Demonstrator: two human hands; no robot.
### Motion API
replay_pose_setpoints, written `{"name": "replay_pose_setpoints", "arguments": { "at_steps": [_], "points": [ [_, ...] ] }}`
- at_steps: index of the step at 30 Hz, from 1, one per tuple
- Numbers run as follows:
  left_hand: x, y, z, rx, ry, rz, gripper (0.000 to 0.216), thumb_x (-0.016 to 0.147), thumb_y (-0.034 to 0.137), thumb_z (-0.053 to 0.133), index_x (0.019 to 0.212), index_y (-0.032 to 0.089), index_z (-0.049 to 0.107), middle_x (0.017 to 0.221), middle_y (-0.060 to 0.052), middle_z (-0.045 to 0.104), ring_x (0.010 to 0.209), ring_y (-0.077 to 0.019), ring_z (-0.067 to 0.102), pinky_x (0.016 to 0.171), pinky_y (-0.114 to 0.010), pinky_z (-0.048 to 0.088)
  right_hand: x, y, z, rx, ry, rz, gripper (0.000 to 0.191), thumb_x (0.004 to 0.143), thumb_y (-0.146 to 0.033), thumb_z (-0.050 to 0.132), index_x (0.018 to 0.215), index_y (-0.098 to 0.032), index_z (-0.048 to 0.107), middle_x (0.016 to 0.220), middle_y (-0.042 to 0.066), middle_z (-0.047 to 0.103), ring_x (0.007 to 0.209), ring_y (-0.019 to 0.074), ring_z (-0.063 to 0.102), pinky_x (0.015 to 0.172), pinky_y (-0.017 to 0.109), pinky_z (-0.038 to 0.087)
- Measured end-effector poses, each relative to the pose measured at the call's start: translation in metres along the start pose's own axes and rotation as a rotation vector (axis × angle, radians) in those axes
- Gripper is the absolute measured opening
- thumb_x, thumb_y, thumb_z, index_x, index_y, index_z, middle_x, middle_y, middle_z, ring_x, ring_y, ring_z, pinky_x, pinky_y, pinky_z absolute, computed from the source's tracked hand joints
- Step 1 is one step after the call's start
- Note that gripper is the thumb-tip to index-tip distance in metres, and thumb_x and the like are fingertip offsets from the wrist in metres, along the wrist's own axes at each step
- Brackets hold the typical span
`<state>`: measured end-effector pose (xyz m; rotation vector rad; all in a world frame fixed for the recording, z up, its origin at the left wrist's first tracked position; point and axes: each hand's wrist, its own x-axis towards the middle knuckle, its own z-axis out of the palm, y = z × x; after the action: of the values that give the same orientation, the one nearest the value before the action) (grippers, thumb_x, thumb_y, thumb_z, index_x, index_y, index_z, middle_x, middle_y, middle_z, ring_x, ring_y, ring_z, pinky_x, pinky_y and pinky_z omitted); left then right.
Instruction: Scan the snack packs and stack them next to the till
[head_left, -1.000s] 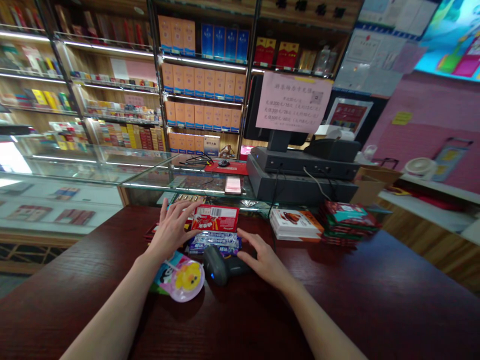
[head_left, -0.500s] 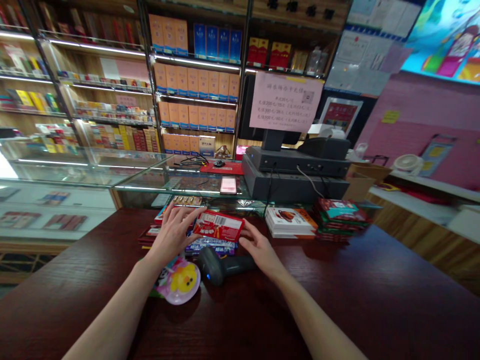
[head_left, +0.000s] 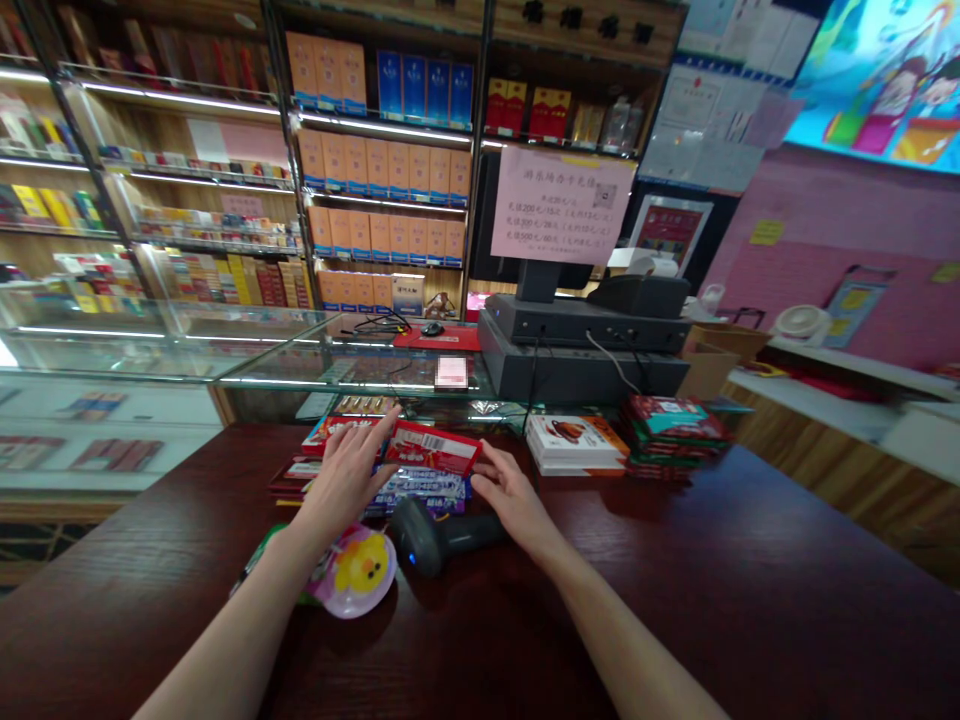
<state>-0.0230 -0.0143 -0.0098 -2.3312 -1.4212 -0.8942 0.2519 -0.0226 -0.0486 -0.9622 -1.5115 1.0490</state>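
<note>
A red snack box (head_left: 431, 450) with a barcode on its face is tilted up between my hands. My left hand (head_left: 346, 475) holds its left end, index finger at the upper corner and thumb at the lower one. At the right end, my right hand (head_left: 512, 497) grips the edge between thumb and fingers. Just below the box lie blue-purple packs (head_left: 431, 485), partly covered by it. A dark handheld barcode scanner (head_left: 424, 540) rests on the counter in front of them. Beside my left forearm lies a pink-purple package with a yellow chick (head_left: 364, 570), partly hidden by the arm.
More red packs (head_left: 319, 435) lie behind my left hand. White boxes (head_left: 574, 445) and a stack of red-green packs (head_left: 675, 435) stand on the wooden counter (head_left: 675, 590) to the right. Behind are a glass display case (head_left: 315, 372) and a dark cash register (head_left: 585, 355).
The view has shifted slightly. My left hand's fingers have drawn back a little toward the left end of the red snack box, whose tilt has changed slightly. The scanner still lies on the counter.
</note>
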Motion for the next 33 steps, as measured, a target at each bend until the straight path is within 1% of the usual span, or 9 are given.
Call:
{"name": "replay_pose_setpoints", "arguments": {
  "at_steps": [4,7,10,13,16,23,25,28,33],
  "points": [
    [0.001,0.004,0.001,-0.169,0.015,-0.062,0.074,0.091,0.039,0.06,0.154,0.026,0.024,0.121,-0.008,0.07,0.116,-0.0259,0.063,0.112,-0.052,0.033,0.003,0.007,-0.003,-0.01,0.053,-0.013,0.067,0.086,-0.047,0.066,0.148,-0.03,0.046,0.14,0.011,0.043,0.127,0.0274,0.057,0.103,0.043,0.052],
    [0.003,0.008,0.003,-0.294,0.019,-0.113,0.058,0.091,0.043,0.059,0.143,0.025,0.041,0.124,-0.009,0.07,0.119,-0.0264,0.064,0.111,-0.053,0.035,0.003,0.007,-0.005,0.004,0.065,-0.021,0.069,0.087,-0.05,0.065,0.149,-0.03,0.044,0.139,0.012,0.045,0.133,0.0288,0.053,0.107,0.044,0.049],
    [0.005,0.011,0.003,-0.425,0.009,-0.134,0.046,0.091,0.044,0.058,0.132,0.023,0.052,0.123,-0.01,0.071,0.118,-0.026,0.066,0.107,-0.049,0.043,0.003,0.003,-0.006,0.017,0.07,-0.031,0.069,0.086,-0.052,0.066,0.148,-0.031,0.045,0.145,0.011,0.044,0.137,0.0294,0.05,0.111,0.047,0.045],
    [0.007,0.014,0.002,-0.539,0.007,-0.17,0.044,0.092,0.045,0.055,0.129,0.021,0.054,0.122,-0.011,0.071,0.118,-0.0253,0.066,0.101,-0.044,0.051,0.003,-0.001,-0.008,0.025,0.079,-0.035,0.067,0.086,-0.052,0.065,0.146,-0.03,0.046,0.15,0.011,0.045,0.14,0.0287,0.048,0.114,0.048,0.042],
    [0.009,0.016,0.002,-0.59,-0.007,-0.211,0.042,0.093,0.044,0.051,0.127,0.021,0.055,0.122,-0.011,0.071,0.119,-0.0245,0.065,0.1,-0.043,0.053,0.004,-0.003,-0.009,0.036,0.09,-0.022,0.068,0.086,-0.054,0.065,0.145,-0.026,0.047,0.15,0.012,0.049,0.141,0.0274,0.046,0.116,0.049,0.039],
    [0.018,0.016,0.005,-0.528,-0.039,-0.126,0.05,0.094,0.035,0.046,0.142,0.02,0.047,0.143,-0.011,0.058,0.131,-0.0231,0.055,0.112,-0.043,0.043,0.007,-0.004,-0.014,0.012,0.164,-0.033,0.066,0.085,-0.057,0.065,0.14,-0.023,0.052,0.147,0.015,0.054,0.138,0.0269,0.05,0.117,0.05,0.038],
    [0.02,0.017,0.006,-0.552,-0.045,-0.131,0.051,0.092,0.037,0.048,0.14,0.019,0.05,0.14,-0.012,0.059,0.132,-0.0247,0.054,0.113,-0.046,0.041,0.009,-0.005,-0.017,0.013,0.183,-0.053,0.062,0.085,-0.055,0.066,0.137,-0.023,0.053,0.145,0.015,0.056,0.137,0.0267,0.051,0.116,0.05,0.038],
    [0.024,0.02,0.008,-0.601,-0.069,-0.203,0.054,0.09,0.043,0.05,0.137,0.017,0.054,0.129,-0.012,0.066,0.127,-0.0274,0.057,0.109,-0.048,0.045,0.012,-0.005,-0.023,0.009,0.2,-0.076,0.055,0.085,-0.052,0.066,0.131,-0.023,0.056,0.14,0.014,0.06,0.135,0.0258,0.053,0.117,0.049,0.038],
    [0.036,0.032,0.008,-0.693,-0.054,-0.283,0.052,0.086,0.05,0.052,0.126,0.018,0.061,0.118,-0.01,0.072,0.112,-0.027,0.066,0.098,-0.043,0.052,0.015,-0.008,-0.036,-0.039,0.25,-0.099,0.041,0.084,-0.046,0.068,0.118,-0.024,0.06,0.13,0.01,0.067,0.13,0.0261,0.058,0.115,0.048,0.04]
  ]
}}
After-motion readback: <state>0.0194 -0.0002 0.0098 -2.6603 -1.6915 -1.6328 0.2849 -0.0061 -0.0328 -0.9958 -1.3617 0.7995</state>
